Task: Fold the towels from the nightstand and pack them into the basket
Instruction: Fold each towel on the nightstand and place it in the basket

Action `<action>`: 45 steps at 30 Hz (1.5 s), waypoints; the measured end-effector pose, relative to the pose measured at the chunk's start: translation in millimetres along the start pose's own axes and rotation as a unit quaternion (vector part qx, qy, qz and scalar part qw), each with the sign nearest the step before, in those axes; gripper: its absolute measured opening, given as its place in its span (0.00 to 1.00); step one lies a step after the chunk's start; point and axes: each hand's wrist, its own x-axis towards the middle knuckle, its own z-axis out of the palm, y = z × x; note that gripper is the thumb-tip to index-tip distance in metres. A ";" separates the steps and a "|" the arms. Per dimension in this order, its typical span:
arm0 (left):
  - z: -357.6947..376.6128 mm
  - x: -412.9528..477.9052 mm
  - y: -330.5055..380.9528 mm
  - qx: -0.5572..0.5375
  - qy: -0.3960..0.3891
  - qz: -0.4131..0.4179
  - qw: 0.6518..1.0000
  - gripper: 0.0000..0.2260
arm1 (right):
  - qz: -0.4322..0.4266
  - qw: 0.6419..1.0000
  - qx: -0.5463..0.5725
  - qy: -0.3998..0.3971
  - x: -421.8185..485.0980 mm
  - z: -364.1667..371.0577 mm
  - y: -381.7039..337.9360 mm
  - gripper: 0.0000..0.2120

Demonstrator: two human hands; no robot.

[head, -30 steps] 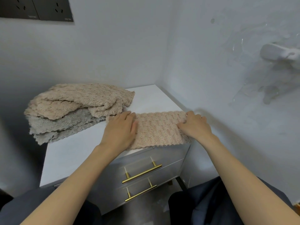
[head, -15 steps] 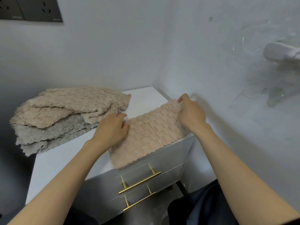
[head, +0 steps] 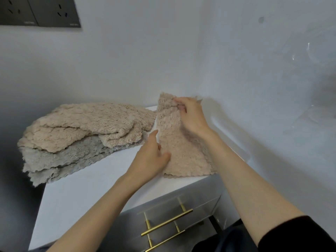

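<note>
A beige folded towel (head: 179, 150) lies as a long strip on the right side of the white nightstand top (head: 87, 182), running from the front edge toward the back wall. My right hand (head: 190, 115) pinches its far end, which is lifted off the top near the wall. My left hand (head: 153, 159) rests on the strip's left edge near the front, thumb on the fabric. A loose pile lies at the back left: a beige towel (head: 91, 124) over a grey towel (head: 67, 157). No basket is in view.
The nightstand stands in a corner, with white walls behind and to the right. Two drawers with gold bar handles (head: 166, 222) face me. Dark wall sockets (head: 40, 11) sit at the upper left. My dark trousers (head: 229, 239) show at the bottom.
The towel strip has turned from lying across the front edge to running front to back. My right hand moved toward the wall with its end, and my left hand shifted to the strip's left edge.
</note>
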 end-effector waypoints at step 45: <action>-22.9 -37.2 -16.3 0.273 -0.039 0.196 0.941 0.24 | 0.015 0.982 -0.088 -0.166 -120.9 -84.5 19.7 0.07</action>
